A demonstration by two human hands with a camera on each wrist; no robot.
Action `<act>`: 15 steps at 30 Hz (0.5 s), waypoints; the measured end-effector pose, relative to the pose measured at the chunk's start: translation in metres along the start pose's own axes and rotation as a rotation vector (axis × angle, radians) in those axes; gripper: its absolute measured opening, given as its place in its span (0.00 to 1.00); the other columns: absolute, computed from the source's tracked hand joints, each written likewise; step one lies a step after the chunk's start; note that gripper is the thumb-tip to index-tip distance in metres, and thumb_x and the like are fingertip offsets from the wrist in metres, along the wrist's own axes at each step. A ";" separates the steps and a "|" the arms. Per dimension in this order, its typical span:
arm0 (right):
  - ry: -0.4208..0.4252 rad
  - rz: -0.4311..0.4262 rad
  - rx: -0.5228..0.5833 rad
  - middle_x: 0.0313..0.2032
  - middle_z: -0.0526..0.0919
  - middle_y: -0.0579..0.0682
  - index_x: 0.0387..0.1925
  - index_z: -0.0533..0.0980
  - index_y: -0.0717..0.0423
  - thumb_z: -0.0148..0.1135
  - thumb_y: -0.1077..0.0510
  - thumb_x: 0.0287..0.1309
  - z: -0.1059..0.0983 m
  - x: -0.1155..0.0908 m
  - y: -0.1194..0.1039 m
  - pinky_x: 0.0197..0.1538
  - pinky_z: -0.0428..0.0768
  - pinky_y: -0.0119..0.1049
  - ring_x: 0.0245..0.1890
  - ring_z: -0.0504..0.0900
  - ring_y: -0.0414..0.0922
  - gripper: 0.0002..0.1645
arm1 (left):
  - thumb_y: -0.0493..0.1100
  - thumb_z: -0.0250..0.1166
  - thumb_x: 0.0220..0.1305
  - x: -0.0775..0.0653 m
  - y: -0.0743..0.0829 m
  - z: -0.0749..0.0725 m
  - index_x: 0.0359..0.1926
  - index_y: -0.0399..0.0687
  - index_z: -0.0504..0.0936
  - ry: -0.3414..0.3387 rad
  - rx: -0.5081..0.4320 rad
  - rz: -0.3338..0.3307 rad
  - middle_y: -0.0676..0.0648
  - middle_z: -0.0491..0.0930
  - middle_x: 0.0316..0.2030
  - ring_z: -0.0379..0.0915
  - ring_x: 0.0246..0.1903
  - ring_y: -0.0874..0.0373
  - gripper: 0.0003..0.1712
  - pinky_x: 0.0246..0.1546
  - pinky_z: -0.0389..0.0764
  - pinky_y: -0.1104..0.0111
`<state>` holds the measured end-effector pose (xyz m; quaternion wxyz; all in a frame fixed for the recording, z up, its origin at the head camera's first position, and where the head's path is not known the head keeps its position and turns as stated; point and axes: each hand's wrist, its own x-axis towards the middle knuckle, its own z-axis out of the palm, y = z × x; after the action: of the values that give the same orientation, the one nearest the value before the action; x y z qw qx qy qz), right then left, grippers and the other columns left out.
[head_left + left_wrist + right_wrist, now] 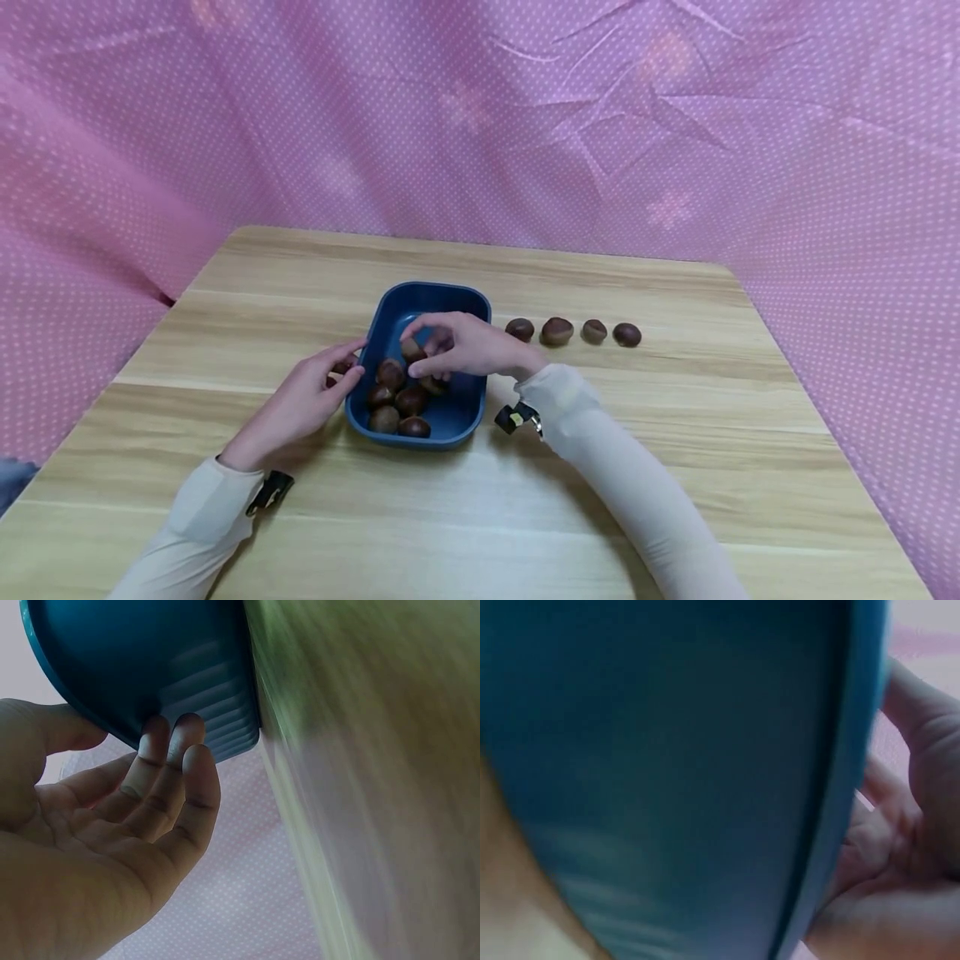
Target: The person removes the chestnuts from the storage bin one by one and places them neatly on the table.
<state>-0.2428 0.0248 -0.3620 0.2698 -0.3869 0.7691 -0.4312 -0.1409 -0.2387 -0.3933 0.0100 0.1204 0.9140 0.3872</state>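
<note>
A deep blue plastic bin [427, 442] stands on the table with several brown chestnuts [411, 401] in its near part. My left hand [303, 396] rests against the bin's left side, thumb and fingertips at the rim and outer wall. The left wrist view shows those fingers [184, 784] loosely bent, with nothing in the palm. Reaching over the bin's right rim, my right hand [468, 343] has a chestnut [412, 349] between thumb and index fingertips. In the right wrist view the bin wall [667, 787] hides the fingertips.
Right of the bin, several chestnuts [557, 332] lie in a row on the wooden table [675, 433]. Brown chestnuts [345, 364] also show between the left thumb and index finger, beside the bin. Pink dotted cloth [480, 125] hangs around the table.
</note>
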 end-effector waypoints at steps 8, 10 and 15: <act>0.127 -0.043 0.066 0.32 0.84 0.52 0.61 0.76 0.48 0.71 0.55 0.64 -0.005 -0.028 -0.001 0.36 0.84 0.53 0.29 0.83 0.59 0.25 | 0.42 0.52 0.80 0.000 -0.001 0.001 0.75 0.37 0.65 -0.001 -0.014 -0.016 0.37 0.82 0.51 0.79 0.49 0.47 0.28 0.51 0.82 0.51; 0.174 -0.032 0.044 0.32 0.84 0.53 0.62 0.76 0.47 0.71 0.55 0.64 -0.013 -0.041 0.000 0.33 0.83 0.48 0.27 0.83 0.56 0.25 | 0.42 0.52 0.80 0.001 -0.001 0.000 0.75 0.37 0.65 0.003 -0.013 -0.013 0.37 0.82 0.51 0.79 0.49 0.47 0.28 0.51 0.82 0.51; 0.290 0.059 -0.060 0.33 0.84 0.54 0.61 0.77 0.45 0.74 0.52 0.62 -0.034 -0.078 0.013 0.30 0.81 0.41 0.26 0.82 0.49 0.27 | 0.42 0.52 0.80 0.003 -0.003 -0.002 0.75 0.37 0.65 0.001 -0.007 0.004 0.35 0.82 0.52 0.80 0.50 0.46 0.28 0.51 0.82 0.51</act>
<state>-0.2296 0.1090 -0.3512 0.1567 -0.3057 0.8236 -0.4512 -0.1443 -0.2418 -0.3939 0.0094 0.1220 0.9124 0.3905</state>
